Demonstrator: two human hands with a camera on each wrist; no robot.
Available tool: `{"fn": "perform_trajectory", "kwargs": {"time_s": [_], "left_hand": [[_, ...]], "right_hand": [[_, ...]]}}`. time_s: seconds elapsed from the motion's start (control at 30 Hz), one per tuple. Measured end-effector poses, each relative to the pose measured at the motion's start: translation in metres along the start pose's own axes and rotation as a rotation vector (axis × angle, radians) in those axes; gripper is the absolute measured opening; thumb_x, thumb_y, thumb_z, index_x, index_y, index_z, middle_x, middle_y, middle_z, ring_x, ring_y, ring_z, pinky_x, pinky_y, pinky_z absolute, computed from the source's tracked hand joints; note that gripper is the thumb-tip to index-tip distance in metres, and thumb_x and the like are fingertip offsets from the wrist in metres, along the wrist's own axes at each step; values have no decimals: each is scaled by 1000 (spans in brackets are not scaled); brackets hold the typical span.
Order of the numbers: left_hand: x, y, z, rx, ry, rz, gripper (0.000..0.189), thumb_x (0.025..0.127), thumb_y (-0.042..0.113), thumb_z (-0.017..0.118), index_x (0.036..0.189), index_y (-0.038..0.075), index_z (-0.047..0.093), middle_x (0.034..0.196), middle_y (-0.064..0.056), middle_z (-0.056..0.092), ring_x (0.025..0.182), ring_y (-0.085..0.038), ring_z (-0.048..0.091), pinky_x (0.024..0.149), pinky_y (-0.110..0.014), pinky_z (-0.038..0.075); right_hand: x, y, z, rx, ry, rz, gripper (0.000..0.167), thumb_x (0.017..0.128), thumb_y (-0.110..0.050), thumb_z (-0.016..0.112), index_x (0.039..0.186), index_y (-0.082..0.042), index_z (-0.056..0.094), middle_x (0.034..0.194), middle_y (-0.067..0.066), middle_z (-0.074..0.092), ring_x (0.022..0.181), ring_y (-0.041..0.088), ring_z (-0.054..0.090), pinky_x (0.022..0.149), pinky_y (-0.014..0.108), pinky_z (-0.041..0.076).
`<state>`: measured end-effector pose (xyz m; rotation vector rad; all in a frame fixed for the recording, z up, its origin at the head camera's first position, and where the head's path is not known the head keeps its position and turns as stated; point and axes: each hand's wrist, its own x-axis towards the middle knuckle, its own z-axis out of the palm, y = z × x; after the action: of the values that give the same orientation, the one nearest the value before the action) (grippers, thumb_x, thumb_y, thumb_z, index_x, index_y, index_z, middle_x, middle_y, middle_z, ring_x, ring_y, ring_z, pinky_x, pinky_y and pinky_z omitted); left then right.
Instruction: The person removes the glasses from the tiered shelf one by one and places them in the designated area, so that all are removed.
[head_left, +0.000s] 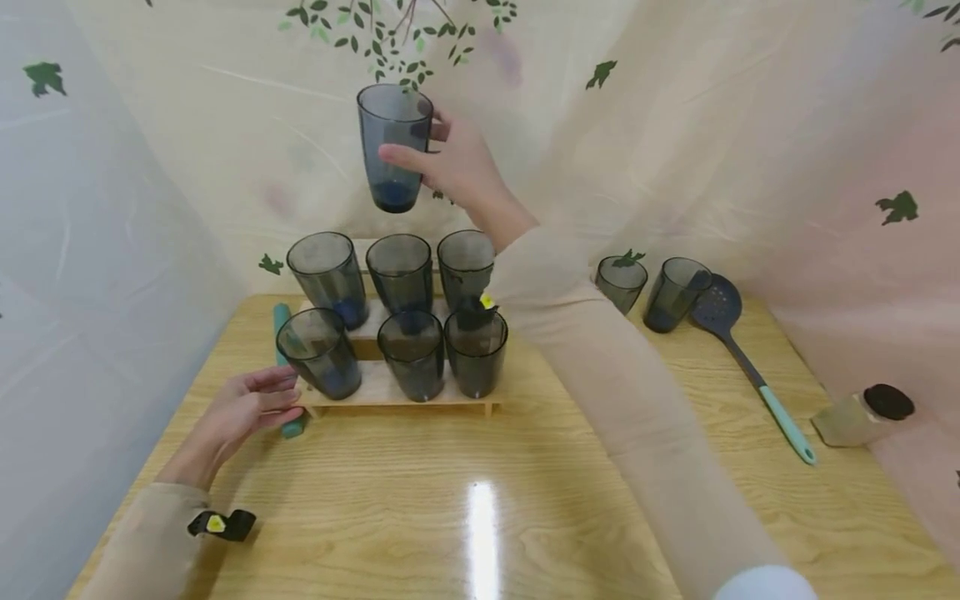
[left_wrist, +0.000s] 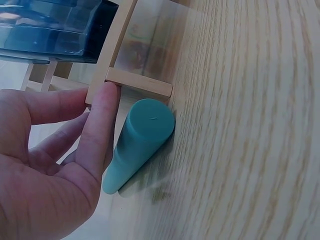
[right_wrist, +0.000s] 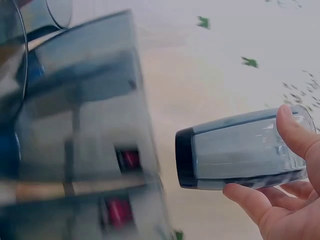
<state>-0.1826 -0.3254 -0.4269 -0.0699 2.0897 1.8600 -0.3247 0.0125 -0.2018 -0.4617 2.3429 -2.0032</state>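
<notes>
My right hand [head_left: 463, 165] holds a dark tinted glass tumbler [head_left: 393, 137] upright in the air. Its thumb lies across the near side and the fingers go round the far side. Below is a stepped wooden rack [head_left: 373, 382] with two rows of similar tumblers [head_left: 411, 358], three in each. In the left wrist view, my left hand [left_wrist: 55, 175] pinches the rack's corner between thumb and fingers. A teal rod-like object [left_wrist: 150, 120] lies on the table just beside those fingers, partly under the rack's end.
Behind my right forearm two more tumblers [head_left: 675, 296] stand on the wooden table [head_left: 360, 508]. A dark slotted turner [head_left: 716, 304] with a mint handle lies beside them. A jar with a black lid [head_left: 888, 402] is at the right edge. Leaf-patterned cloth [head_left: 675, 142] hangs behind.
</notes>
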Motion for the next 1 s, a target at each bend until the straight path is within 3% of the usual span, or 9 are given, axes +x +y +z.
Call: {"fn": "perform_trajectory", "kwargs": {"time_s": [0.13, 0.43, 0.8, 1.0], "left_hand": [[-2, 0, -2, -2, 1, 7, 69, 104, 2, 53, 157, -13, 11, 156, -39, 17, 100, -3, 64, 91, -31, 59], [-10, -1, -5, 7, 25, 11, 72, 104, 5, 56, 156, -14, 11, 155, -38, 17, 100, -1, 64, 92, -31, 59], [-13, -4, -7, -30, 37, 31, 70, 103, 1, 55, 156, -15, 12, 154, -38, 18, 100, -5, 65, 91, -31, 59], [-17, -2, -9, -25, 44, 15, 70, 103, 3, 56, 157, -13, 14, 156, -37, 19, 100, -5, 66, 92, -31, 59]], "right_hand": [[-9, -2, -25, 12, 12, -27, 88, 84, -25, 86, 157, -22, 38, 137, 4, 52, 115, 20, 62, 95, 33, 57], [-28, 14, -66, -56, 49, -14, 84, 84, -25, 85, 156, -22, 42, 140, 7, 54, 117, 21, 61, 98, 35, 57], [-59, 49, -109, -197, 156, 6, 80, 84, -37, 85, 153, -30, 45, 142, 2, 54, 125, 24, 57, 103, 41, 53], [-76, 79, -122, -259, 193, 38, 89, 84, -43, 84, 158, -29, 37, 152, 1, 48, 131, 22, 52, 105, 43, 51]]}}
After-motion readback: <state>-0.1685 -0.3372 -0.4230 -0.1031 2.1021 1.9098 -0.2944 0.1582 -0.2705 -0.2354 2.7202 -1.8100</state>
